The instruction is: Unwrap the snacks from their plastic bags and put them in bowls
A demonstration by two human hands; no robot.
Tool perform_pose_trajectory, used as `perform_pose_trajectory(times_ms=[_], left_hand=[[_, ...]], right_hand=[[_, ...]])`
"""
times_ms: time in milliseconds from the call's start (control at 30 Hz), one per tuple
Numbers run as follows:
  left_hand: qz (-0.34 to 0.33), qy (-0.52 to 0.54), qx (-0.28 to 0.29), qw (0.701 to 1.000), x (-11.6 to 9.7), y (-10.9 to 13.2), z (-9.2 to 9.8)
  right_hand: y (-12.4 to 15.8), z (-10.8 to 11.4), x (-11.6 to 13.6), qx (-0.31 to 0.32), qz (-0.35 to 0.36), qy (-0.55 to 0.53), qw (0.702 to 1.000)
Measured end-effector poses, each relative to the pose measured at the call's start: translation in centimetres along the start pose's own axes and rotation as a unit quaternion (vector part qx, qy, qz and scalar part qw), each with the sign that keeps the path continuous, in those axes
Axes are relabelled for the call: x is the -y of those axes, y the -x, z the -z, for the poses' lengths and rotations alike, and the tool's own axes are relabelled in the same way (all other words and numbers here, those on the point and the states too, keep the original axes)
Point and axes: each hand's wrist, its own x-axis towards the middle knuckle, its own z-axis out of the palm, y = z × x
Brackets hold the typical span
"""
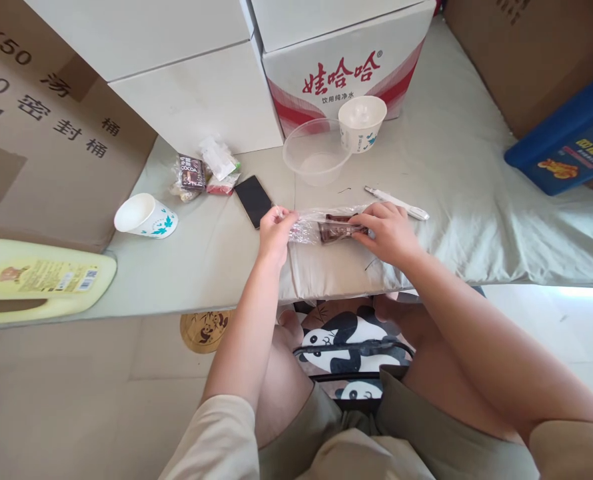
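Observation:
A clear plastic bag with a brown packet inside lies on the pale cloth-covered surface. My left hand pinches the bag's left end. My right hand presses down on the bag's right end, fingers curled over the brown packet. A black phone lies just left of my left hand. A white pen-like tool rests just beyond my right hand.
A clear plastic bowl and a paper cup stand before a red-and-white carton. Another paper cup lies tipped at left near snack packets. A yellow jug lies far left; a blue box sits far right.

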Motion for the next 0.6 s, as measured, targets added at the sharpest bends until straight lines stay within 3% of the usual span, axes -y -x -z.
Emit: perform_pose_trajectory(times_ms=[133, 233, 333, 467, 533, 600], left_hand=[[0.007, 0.026, -0.035, 0.999, -0.2, -0.2, 0.1], [-0.004, 0.013, -0.040, 0.999, -0.3, -0.3, 0.3], [-0.018, 0.022, -0.042, 0.999, -0.6, -0.3, 0.7], [-0.022, 0.044, -0.059, 0.997, -1.3, -0.5, 1.2], [-0.030, 0.039, -0.067, 0.997, -1.5, -0.6, 1.4], [-0.036, 0.025, -0.071, 0.997, -1.5, -0.7, 1.6]], right_hand=[[0.3, 1.0, 1.3, -0.070, 0.017, 0.008, 0.997], [0.6, 1.9, 2.3, -0.073, 0.054, -0.001, 0.996], [1.1, 2.6, 2.8, -0.024, 0.099, -0.025, 0.994], [2.0, 2.8, 3.0, 0.090, 0.133, -0.011, 0.987], [2.2, 2.8, 3.0, 0.139, 0.121, 0.027, 0.982], [2.3, 2.7, 3.0, 0.145, 0.070, 0.081, 0.984]])
